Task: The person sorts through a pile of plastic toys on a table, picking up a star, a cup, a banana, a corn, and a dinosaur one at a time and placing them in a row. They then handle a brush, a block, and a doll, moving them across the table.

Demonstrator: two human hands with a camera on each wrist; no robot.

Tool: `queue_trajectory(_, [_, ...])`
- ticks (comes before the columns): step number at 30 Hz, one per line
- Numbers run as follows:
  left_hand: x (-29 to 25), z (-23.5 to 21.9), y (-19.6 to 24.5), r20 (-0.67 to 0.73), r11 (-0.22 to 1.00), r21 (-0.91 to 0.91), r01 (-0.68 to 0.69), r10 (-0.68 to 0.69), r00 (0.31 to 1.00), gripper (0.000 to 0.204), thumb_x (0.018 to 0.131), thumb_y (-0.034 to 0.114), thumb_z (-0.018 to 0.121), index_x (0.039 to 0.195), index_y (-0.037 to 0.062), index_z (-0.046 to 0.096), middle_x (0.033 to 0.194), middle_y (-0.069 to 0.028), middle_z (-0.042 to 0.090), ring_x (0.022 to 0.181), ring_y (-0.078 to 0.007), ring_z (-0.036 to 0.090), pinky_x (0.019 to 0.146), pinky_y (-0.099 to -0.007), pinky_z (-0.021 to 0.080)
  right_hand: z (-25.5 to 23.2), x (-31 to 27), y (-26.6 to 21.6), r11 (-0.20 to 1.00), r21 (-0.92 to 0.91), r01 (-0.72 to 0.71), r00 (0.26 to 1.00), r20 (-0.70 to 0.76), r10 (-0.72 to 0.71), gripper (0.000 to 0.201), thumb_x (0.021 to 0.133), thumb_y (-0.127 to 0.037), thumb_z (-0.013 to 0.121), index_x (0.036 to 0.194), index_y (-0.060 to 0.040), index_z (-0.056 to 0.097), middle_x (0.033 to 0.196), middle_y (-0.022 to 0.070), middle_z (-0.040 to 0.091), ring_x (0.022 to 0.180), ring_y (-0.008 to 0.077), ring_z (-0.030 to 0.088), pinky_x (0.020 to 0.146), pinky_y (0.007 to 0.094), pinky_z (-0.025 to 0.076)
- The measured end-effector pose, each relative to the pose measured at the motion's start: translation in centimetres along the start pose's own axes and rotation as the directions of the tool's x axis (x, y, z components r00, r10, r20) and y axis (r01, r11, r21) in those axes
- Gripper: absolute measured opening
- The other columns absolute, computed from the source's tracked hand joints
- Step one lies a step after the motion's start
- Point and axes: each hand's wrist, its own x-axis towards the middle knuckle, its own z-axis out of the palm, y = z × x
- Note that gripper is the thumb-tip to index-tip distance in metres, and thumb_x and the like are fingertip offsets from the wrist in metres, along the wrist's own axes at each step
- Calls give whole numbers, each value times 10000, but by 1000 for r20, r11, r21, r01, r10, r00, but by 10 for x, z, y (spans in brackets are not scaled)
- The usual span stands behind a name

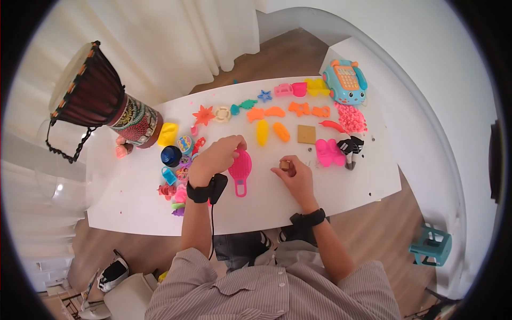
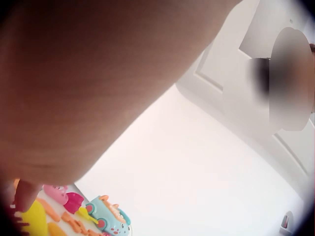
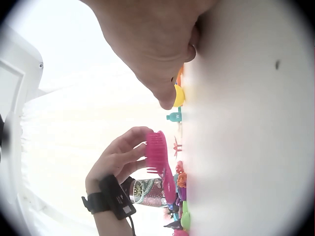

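My left hand pinches the head end of a bright pink hairbrush over the middle of the white table. The brush's looped handle points toward my body in the head view. Seen from the right wrist, the bristles of the hairbrush face the left palm, and the left hand has its fingers at the head. My right hand, low over the table to the right of the brush, holds a small brown block between thumb and fingers. Its fingers hide part of the block.
Beyond the hands lie a yellow piece, an orange piece and a tan square. Pink molds and a doll lie right, near pink beads and a toy phone. A drum stands left.
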Motion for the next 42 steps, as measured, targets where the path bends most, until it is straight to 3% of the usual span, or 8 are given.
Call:
queue_trajectory(8, [-19,21,2,-122,996,60,69,-61,991,280,966,27,605,1243,58,630,1181,-139,681,1118,-321,660,962,-416,528,2,-2,5,996,4,89,996,-13,-89,382,813,-240,913,1098,-84,712,757,60,635,645,176,598,629,317,515])
queue_trajectory(11, [-33,32,8,-230,997,-79,12,-30,973,360,973,71,657,1328,86,602,1294,-130,636,1148,-312,654,969,-431,531,2,-2,6,996,33,82,997,-14,-82,388,816,-232,906,1120,-83,717,792,69,665,663,195,619,648,322,531])
queue_trajectory(14, [-51,43,17,-261,999,-46,11,-22,965,517,945,138,741,1419,83,543,1414,-145,563,1259,-328,597,1045,-441,500,3,-2,9,991,10,137,989,-52,-136,371,834,-198,890,1144,-78,724,789,38,642,622,149,539,621,291,489])
queue_trajectory(17, [-68,66,22,-354,999,6,-42,41,934,784,830,184,867,1489,38,469,1481,-191,509,1417,-383,447,1183,-448,385,2,-2,11,987,7,158,986,-51,-157,357,856,-176,857,1172,-84,720,826,53,673,633,175,572,632,308,505])
queue_trajectory(23, [-76,97,12,-429,1000,-20,2,-11,903,867,783,138,884,1529,91,444,1547,-181,441,1436,-400,422,1201,-474,375,-1,-4,10,985,-7,172,985,-25,-172,327,865,-123,816,1173,-80,715,886,90,723,764,250,701,708,350,564])
queue_trajectory(32, [-70,103,5,-492,998,-8,-63,51,869,747,804,180,866,1480,112,555,1560,-121,490,1433,-353,459,1208,-467,367,-1,-3,14,986,0,165,986,3,-165,336,873,-120,786,1199,-71,721,971,90,725,797,241,697,711,342,562])
queue_trajectory(34, [-68,103,5,-512,998,12,-68,65,857,740,810,190,863,1481,115,558,1561,-118,493,1430,-352,464,1203,-468,370,0,-3,13,977,-6,213,976,-47,-213,374,872,-113,799,1237,-78,724,877,48,693,639,146,576,628,277,506])
queue_trajectory(42, [-54,105,-11,-546,993,71,-89,113,830,748,810,235,868,1485,129,563,1556,-99,509,1400,-340,495,1147,-464,404,-1,-4,3,995,-8,100,995,-13,-100,351,883,-103,771,1224,-42,713,973,86,725,794,207,685,692,310,550])
